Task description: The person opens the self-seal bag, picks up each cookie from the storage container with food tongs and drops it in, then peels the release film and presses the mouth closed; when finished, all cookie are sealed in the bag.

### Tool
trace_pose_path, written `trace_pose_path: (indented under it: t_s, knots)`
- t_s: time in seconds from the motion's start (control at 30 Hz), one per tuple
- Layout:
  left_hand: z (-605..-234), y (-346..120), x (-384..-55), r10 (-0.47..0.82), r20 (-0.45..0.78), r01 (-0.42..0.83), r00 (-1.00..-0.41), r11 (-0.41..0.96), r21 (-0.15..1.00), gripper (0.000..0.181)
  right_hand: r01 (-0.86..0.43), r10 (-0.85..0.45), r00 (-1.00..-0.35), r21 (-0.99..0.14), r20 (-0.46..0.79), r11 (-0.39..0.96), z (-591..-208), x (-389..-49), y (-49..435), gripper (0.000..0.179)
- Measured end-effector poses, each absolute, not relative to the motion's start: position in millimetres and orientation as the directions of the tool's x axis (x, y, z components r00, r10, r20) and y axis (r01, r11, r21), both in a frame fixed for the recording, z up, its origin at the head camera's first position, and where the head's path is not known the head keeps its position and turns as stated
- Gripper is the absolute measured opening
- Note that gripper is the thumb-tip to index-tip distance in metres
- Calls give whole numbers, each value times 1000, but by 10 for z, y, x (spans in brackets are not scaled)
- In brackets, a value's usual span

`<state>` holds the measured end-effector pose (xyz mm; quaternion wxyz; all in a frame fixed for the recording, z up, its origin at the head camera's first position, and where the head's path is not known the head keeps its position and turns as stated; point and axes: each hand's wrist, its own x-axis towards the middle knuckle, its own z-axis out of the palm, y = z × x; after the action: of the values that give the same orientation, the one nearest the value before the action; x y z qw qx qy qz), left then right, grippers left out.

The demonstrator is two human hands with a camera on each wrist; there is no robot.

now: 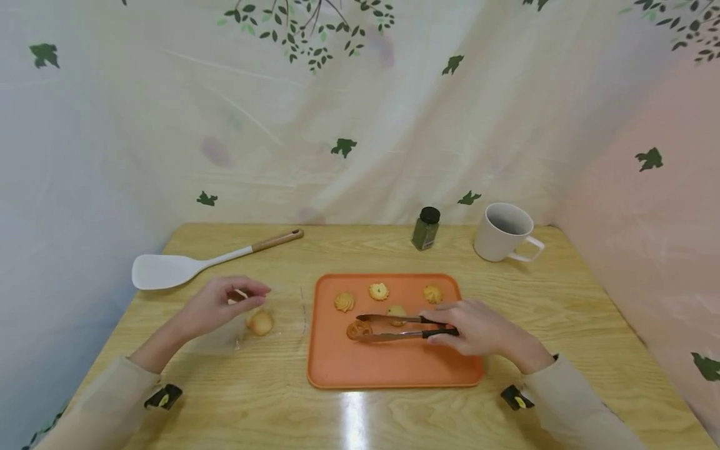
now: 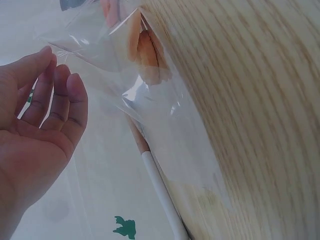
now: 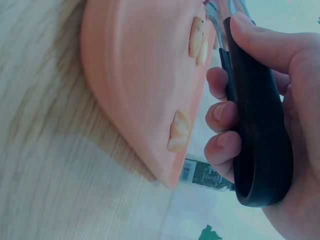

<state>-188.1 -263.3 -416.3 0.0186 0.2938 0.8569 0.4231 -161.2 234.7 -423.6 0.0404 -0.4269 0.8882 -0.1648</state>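
Note:
My left hand (image 1: 214,306) pinches the upper edge of a clear plastic bag (image 2: 167,135) between thumb and fingertips. Golden cookies (image 2: 150,62) lie inside the bag, which rests left of the orange tray (image 1: 394,372). Over the tray, my right hand (image 1: 478,326) grips black-handled metal tongs (image 1: 394,336), its fingers curled round the handles in the right wrist view. The tips of the tongs sit either side of a pretzel-shaped cookie (image 1: 359,330). Behind it a round cookie (image 1: 396,310) is partly covered by the upper arm of the tongs.
Toward the tray's back lie a swirl cookie (image 1: 344,302), a pale ring-like cookie (image 1: 379,291) and another cookie (image 1: 432,294). A white spatula (image 1: 169,271) with a wooden handle lies back left. A green spice jar (image 1: 425,230) and a white mug (image 1: 500,234) stand back right.

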Motion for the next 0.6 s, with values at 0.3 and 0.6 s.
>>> trace_pose_path:
  t_s: [0.3,0.6]
  knots:
    - [-4166,-2634,-1881,522,216,490,-825,470,734,17,-761,-781,-615,-336,105,555,-4279,-1612,2411,44]
    - [-4167,-2624,-1892,518,187,467,-835,486,739,19,-755,-780,-617,-354,99,552,-4269,-1600,2425,44]
